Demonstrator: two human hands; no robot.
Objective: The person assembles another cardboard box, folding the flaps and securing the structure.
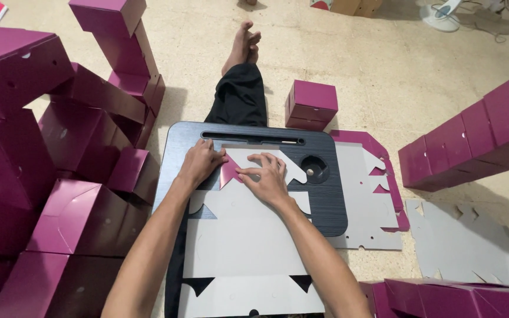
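Both hands are flat on the work: left hand (198, 162) and right hand (266, 176) press down a magenta flap (229, 171) of the grey die-cut carton blank (237, 247) near the lap desk's (331, 209) far edge. One folded magenta box (311, 105) sits beyond its far right corner, two more blanks (363, 194) on the floor right.

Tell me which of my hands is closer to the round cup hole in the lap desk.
Right. Your right hand presses the flat cardboard just left of the round cup hole, while your left hand lies farther left, beyond the folded magenta flap.
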